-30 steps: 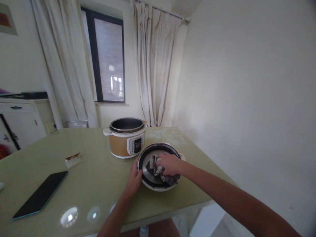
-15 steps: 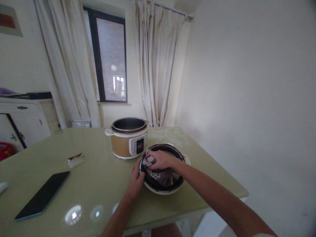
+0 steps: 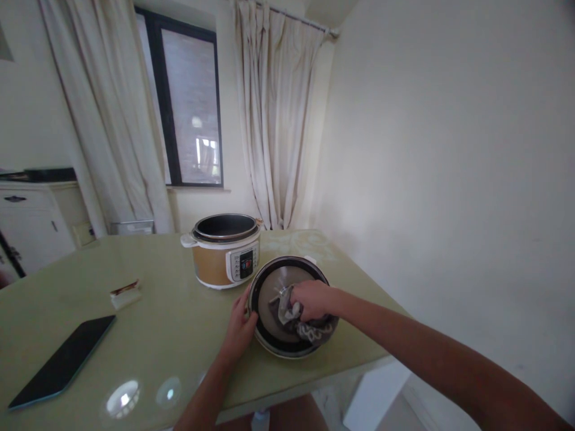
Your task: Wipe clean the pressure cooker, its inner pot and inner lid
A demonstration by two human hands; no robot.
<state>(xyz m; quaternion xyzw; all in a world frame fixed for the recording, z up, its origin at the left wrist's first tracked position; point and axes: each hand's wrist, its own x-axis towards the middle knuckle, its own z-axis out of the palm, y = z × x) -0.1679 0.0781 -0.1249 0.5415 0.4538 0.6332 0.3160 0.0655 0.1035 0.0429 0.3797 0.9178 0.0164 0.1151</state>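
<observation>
A round cooker lid (image 3: 275,281) lies with its inner side up on the table, showing a grey metal disc ringed by a black seal. My right hand (image 3: 314,299) is closed on a grey patterned cloth (image 3: 317,332) and presses it against the right part of the lid's inside. My left hand (image 3: 241,323) grips the lid's left rim, thumb on the edge and fingers along the outer side. Behind the lid stands the gold and white electric cooker (image 3: 213,263), lidless, with a dark inner pot (image 3: 227,226) in it.
On the left of the greenish table (image 3: 179,299) lie a dark tablet (image 3: 65,362) and a small white packet (image 3: 126,294). The table's front edge runs close below the lid. A white wall (image 3: 426,149) rises on the right, and curtains (image 3: 278,120) hang behind.
My right hand has moved the cloth from the lid's left side to its right, uncovering the grey disc. My left hand stays on the rim. The view has turned slightly right.
</observation>
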